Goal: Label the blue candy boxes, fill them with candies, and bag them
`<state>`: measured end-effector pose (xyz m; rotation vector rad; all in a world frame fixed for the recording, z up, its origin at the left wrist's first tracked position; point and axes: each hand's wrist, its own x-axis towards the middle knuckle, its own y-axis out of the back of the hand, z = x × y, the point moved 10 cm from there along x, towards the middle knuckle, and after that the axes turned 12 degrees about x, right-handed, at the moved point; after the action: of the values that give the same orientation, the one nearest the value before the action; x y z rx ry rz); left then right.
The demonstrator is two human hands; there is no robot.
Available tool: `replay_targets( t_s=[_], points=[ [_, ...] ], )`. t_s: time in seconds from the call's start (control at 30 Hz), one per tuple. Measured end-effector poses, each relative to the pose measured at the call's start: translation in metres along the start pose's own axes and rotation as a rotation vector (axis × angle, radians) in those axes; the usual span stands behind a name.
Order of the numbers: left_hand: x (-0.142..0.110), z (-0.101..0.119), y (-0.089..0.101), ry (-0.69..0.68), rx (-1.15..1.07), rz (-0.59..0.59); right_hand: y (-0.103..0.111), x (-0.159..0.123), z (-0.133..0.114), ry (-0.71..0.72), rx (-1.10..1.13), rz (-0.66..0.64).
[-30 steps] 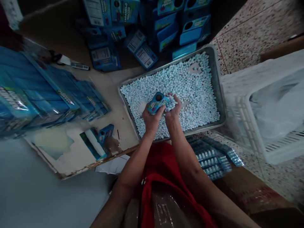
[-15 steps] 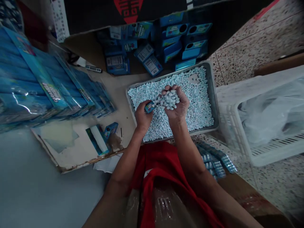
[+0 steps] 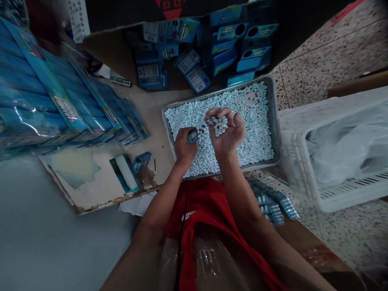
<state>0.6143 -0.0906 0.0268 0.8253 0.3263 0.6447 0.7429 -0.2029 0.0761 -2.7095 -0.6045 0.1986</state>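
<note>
A small blue candy box [image 3: 192, 136] is gripped in my left hand [image 3: 184, 149], its opening facing right. Close beside it my right hand [image 3: 228, 141] is cupped palm up, with a small heap of pale blue and white candies [image 3: 220, 127] in it. A few candies show between the box opening and my right fingers. Both hands are above a metal tray [image 3: 276, 125] filled with a layer of loose candies [image 3: 254, 141] of the same kind. How full the box is I cannot tell.
A dark carton [image 3: 115, 60] beyond the tray holds several blue boxes [image 3: 197, 79]. Wrapped blue packs [image 3: 45, 101] stand at left. An opened blue carton [image 3: 124, 173] lies on the table. A white plastic basket [image 3: 318, 169] with clear bags stands at right.
The candy heap in my right palm has shrunk, baring more of the palm, and the thumb has moved outward. My left hand still holds the box. The view has shifted slightly.
</note>
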Motion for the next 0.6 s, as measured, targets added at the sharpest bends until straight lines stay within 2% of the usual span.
replay_targets(
  t_s=[0.1, 0.3, 0.43, 0.6],
  points=[
    [-0.001, -0.001, -0.004, 0.011, 0.000, 0.005, -0.002, -0.003, -0.001, -0.019, -0.021, 0.015],
    [-0.004, -0.004, -0.008, 0.045, 0.018, -0.009, 0.010, -0.007, 0.006, -0.077, 0.141, 0.133],
    [-0.007, -0.006, -0.011, 0.068, 0.035, -0.017, 0.004, -0.010, 0.006, -0.033, 0.161, 0.091],
    [-0.003, -0.010, -0.020, 0.085, 0.014, -0.037, -0.002, -0.028, 0.005, -0.017, 0.128, 0.022]
  ],
)
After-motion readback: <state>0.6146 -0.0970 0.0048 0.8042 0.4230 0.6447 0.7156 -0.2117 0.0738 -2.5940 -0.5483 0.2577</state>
